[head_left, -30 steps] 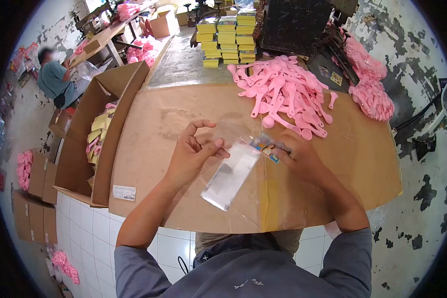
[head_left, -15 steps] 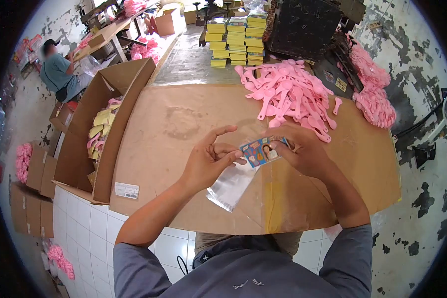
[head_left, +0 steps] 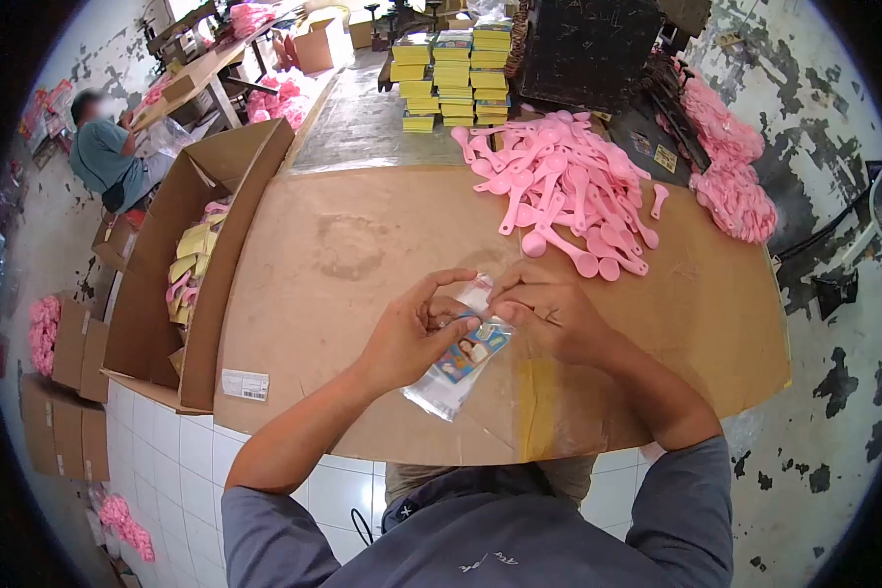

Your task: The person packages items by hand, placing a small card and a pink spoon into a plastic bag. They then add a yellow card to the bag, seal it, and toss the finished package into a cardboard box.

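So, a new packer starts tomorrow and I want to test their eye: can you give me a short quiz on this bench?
1. Where is the card? A inside the bag; B under it; C apart from it.
2. True or false: the left hand and right hand both grip the bag.
3. What colour are the spoons?
Key: 1 A; 2 true; 3 pink.

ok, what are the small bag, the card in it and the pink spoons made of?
bag: thin clear plastic film, glossy; the cardboard shows through it and it catches glare.
card: looks like printed paper or thin card with a colour picture; coating unclear.
pink spoons: probably moulded plastic; uniform pink, smooth, identical shapes.
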Demonstrator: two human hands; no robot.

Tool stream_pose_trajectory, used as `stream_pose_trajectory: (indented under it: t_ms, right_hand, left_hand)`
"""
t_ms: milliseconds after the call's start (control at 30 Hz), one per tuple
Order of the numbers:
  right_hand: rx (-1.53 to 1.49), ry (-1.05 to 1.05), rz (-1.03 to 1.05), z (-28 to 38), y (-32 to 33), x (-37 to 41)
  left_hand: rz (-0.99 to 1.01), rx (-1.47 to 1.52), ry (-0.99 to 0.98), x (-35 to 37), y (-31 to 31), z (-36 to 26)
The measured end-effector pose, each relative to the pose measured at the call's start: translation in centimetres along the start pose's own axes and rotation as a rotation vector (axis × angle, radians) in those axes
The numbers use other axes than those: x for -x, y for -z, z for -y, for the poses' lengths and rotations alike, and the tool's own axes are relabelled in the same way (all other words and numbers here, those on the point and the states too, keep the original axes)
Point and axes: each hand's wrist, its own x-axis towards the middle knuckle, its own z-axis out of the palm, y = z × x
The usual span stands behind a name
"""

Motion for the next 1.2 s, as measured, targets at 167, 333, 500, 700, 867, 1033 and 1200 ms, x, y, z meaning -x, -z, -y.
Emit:
stream_pose_trajectory:
  t_ms: [167, 333, 500, 700, 867, 1033, 1200]
  right_hand:
    - [0.438, -0.080, -0.113, -5.1, 4.8, 0.0]
    - [0.684, -0.328, -0.125, -7.1, 5.8, 1.2]
    - [-0.232, -0.440, -0.233, -2.2, 4.5, -0.5]
    - [-0.548, -0.365, -0.332, 0.1, 1.7, -0.7]
    - [-0.477, -0.317, -0.324, 0.1, 0.3, -0.5]
    - [-0.416, -0.243, -0.367, -0.4, -1.8, 0.3]
    - [-0.164, -0.063, -0.150, -1.2, -0.6, 0.4]
  left_hand:
    - [-0.044, 0.081, 0.021, -0.2, 0.1, 0.0]
    - [-0.024, 0.087, 0.012, -0.3, 0.1, -0.2]
    - [-0.020, 0.146, 0.002, -0.4, -0.1, 0.3]
    - [0.008, 0.024, 0.020, -0.2, -0.5, 0.8]
    - [0.061, 0.024, 0.091, -0.2, -0.4, 0.7]
    - [0.003, 0.111, 0.069, -0.1, -0.6, 1.0]
    - [-0.003, 0.182, 0.034, -0.4, 0.2, 1.3]
